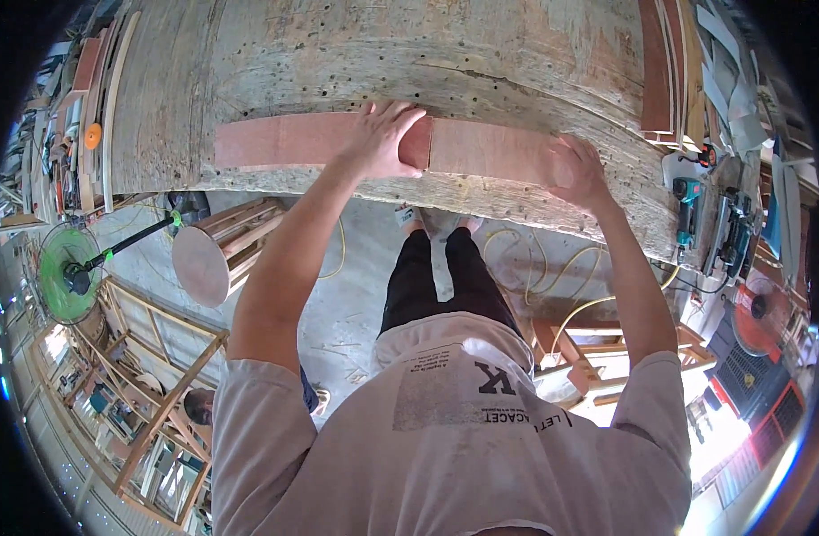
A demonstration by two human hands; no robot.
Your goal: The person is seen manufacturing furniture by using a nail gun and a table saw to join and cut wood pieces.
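Note:
Two reddish-brown plywood strips lie end to end along the near edge of a worn wooden workbench (320, 67). My left hand (382, 143) spans the left strip (280, 143) close to the joint, its fingers at the far edge and its thumb at the near edge. Around the outer end of the right strip (490, 147) my right hand (581, 174) is closed, thumb and fingers on its edges. The strips meet, or nearly meet, just right of my left hand; whether one overlaps the other I cannot tell.
Teal power tool (686, 210) and a dark tool (731, 232) sit at the bench's right end. Boards are stacked at right (659, 71) and left (119, 98). Below stand a round-topped stool (201, 266), a green fan (68, 272) and wooden frames (163, 330). A yellow hose (597, 299) crosses the floor.

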